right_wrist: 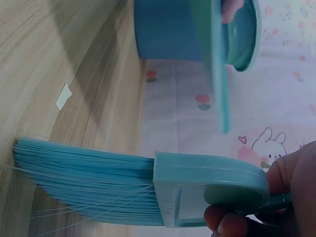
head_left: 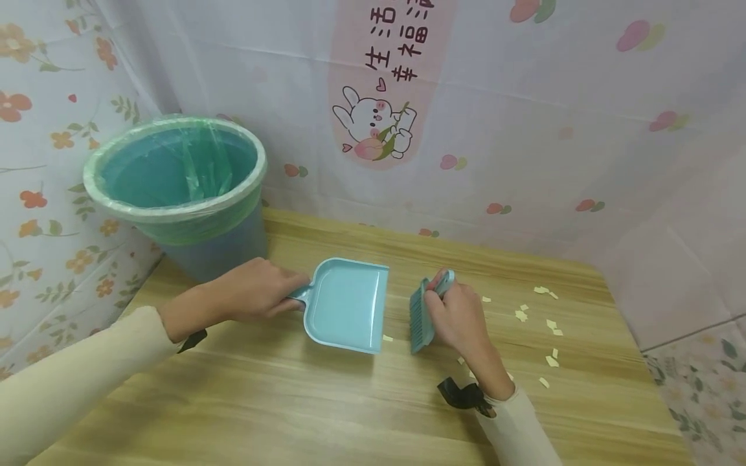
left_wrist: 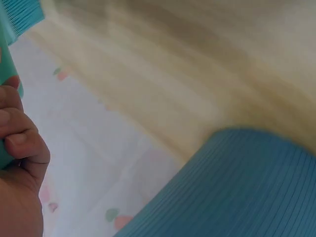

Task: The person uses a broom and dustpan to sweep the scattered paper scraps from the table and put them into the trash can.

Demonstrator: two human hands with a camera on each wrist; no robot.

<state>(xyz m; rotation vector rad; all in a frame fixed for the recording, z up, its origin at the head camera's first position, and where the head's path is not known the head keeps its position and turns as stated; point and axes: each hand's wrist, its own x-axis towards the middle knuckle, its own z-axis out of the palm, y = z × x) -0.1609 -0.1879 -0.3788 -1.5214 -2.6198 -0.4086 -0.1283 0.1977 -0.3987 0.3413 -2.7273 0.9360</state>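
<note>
My left hand (head_left: 262, 288) grips the handle of a light-blue dustpan (head_left: 346, 304), which it holds above the table with the straight lip facing right. The pan looks free of scraps. To its right, my right hand (head_left: 463, 317) grips a small blue hand brush (head_left: 421, 317). Bristles (right_wrist: 89, 182) point down and meet the wood in the right wrist view. One pale paper scrap (head_left: 387, 338) lies between pan and brush. Several more paper scraps (head_left: 520, 316) are scattered on the right side of the table, some partly behind the right arm.
A blue bin (head_left: 215, 249) lined with a green plastic bag (head_left: 204, 168) stands at the back left of the wooden table (head_left: 326, 414). Printed cloth (head_left: 280, 77) hangs behind and to the left. Black straps (head_left: 466, 395) circle the wrists.
</note>
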